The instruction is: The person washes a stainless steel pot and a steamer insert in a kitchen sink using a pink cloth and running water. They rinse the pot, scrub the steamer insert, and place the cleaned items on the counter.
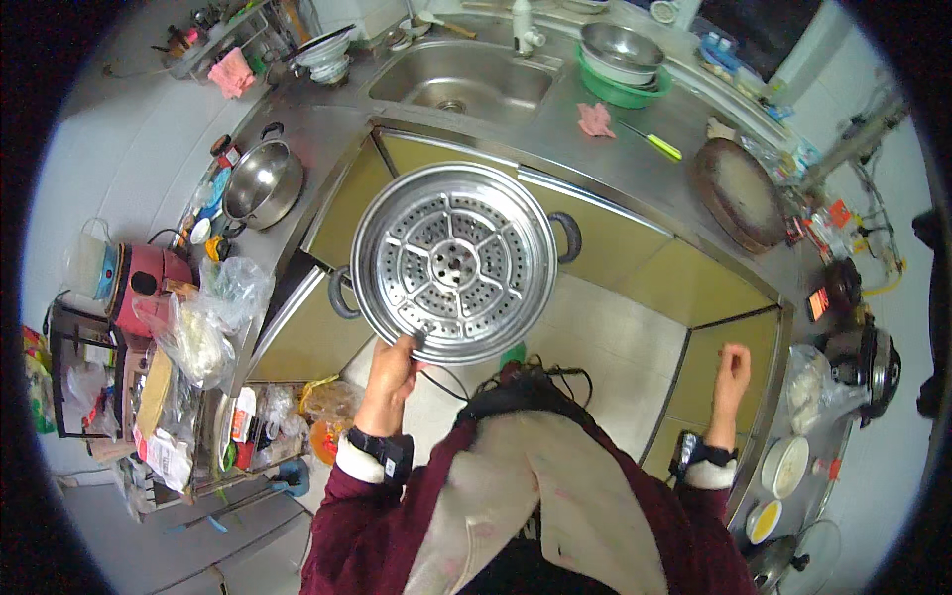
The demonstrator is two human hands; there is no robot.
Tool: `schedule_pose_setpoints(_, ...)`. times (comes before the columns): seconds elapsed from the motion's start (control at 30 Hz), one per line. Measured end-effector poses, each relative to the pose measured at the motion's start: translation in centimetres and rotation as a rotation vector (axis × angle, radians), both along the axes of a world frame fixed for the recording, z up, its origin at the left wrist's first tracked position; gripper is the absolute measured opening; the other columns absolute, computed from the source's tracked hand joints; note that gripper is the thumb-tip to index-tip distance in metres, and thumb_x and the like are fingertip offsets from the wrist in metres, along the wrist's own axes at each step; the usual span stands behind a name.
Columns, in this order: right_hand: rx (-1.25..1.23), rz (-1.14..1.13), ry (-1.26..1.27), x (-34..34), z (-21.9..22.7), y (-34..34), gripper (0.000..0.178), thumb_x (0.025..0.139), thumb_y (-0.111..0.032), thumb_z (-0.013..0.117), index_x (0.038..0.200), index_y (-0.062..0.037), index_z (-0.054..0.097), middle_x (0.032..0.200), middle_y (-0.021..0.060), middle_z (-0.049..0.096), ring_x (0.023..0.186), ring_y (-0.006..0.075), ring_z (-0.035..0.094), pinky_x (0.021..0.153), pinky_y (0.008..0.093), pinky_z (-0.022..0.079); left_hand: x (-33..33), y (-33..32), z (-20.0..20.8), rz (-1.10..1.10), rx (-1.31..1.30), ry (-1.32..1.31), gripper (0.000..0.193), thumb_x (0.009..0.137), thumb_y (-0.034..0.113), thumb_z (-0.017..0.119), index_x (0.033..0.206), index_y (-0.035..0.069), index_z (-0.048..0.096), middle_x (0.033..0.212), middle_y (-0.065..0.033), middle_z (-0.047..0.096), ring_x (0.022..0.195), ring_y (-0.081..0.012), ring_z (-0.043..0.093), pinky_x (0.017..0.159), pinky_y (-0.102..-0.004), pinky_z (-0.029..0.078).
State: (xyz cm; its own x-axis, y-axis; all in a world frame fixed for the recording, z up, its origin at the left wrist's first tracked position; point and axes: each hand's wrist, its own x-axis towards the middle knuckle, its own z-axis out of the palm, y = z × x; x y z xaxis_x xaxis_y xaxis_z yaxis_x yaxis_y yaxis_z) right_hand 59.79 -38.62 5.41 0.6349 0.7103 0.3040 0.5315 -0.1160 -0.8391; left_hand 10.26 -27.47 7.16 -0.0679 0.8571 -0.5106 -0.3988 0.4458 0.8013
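Observation:
A round steel steamer pan [436, 238] with a perforated bottom and two black side handles is in front of me, above the floor, its inside facing up. My left hand [394, 369] grips its near rim, with the thumb on the edge and the other fingers hidden under it. My right hand [732, 369] is held apart from it, near the right-hand cabinet, with its fingers curled in and nothing seen in them. Dark bands circle both wrists.
Ahead are a steel sink [456, 79] and a green basin [625, 89] with bowls stacked in it. A steel pot [264, 183] stands on the left counter. On the right are a large brown pan [739, 193], a yellow-handled knife [654, 141] and an electric cooker [868, 362].

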Motion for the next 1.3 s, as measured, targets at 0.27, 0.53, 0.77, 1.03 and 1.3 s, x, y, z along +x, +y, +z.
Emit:
schedule_pose_setpoints(0.27,0.03,0.548,-0.147,-10.6,9.5,11.4,0.01,0.08,-0.007,0.058,0.09,-0.0046,0.059,0.086,0.0066,0.059,0.081,0.0168,0.055,0.075,0.0255,0.043,0.9,0.8,2.1,0.029,0.061,0.03,0.033,0.079,-0.001,0.041,0.112,-0.002,0.043,0.092,-0.0144,0.058,0.074,-0.0231,0.061,0.057,-0.0345,0.056)
schedule_pose_setpoints(0.53,0.096,1.065,-0.643,-28.5,4.1,21.4,0.03,0.073,-0.026,0.064,0.1,-0.0125,0.06,0.12,0.0154,0.044,0.11,0.0341,0.042,0.09,0.044,0.038,-0.2,5.1,-1.0,-0.076,0.184,-0.091,0.045,0.078,-0.008,0.034,0.122,0.0,0.031,0.103,-0.0204,0.052,0.076,-0.0301,0.063,0.052,-0.0327,0.058)
schedule_pose_setpoints(0.77,-0.436,0.707,-0.691,-34.2,3.3,24.5,0.053,0.067,-0.044,0.068,0.104,-0.0071,0.057,0.135,0.0151,0.028,0.126,0.0355,0.024,0.095,0.0554,0.029,-2.6,11.3,0.5,-0.303,0.075,-0.163,0.056,0.078,-0.008,0.033,0.129,0.01,0.017,0.11,-0.0195,0.048,0.084,-0.0342,0.061,0.056,-0.0392,0.058)
schedule_pose_setpoints(1.03,-0.583,0.552,-1.165,-35.0,8.1,15.4,0.06,0.057,-0.045,0.073,0.101,-0.0068,0.059,0.141,0.0082,0.022,0.131,0.0267,0.017,0.098,0.0589,0.019,-2.6,3.4,4.2,-0.509,0.008,-0.134,0.044,0.085,0.006,0.039,0.128,0.007,0.031,0.113,-0.0142,0.052,0.096,-0.0309,0.057,0.076,-0.047,0.053)
schedule_pose_setpoints(1.3,-0.125,0.302,-1.284,-27.0,18.3,16.2,0.04,0.059,-0.033,0.074,0.086,-0.0075,0.058,0.137,0.0054,0.031,0.128,0.0284,0.025,0.095,0.0607,0.022,-2.8,1.1,2.9,-0.507,-0.015,-0.13,0.042,0.087,0.018,0.043,0.127,0.008,0.033,0.114,-0.0149,0.052,0.099,-0.0313,0.055,0.078,-0.0471,0.051)
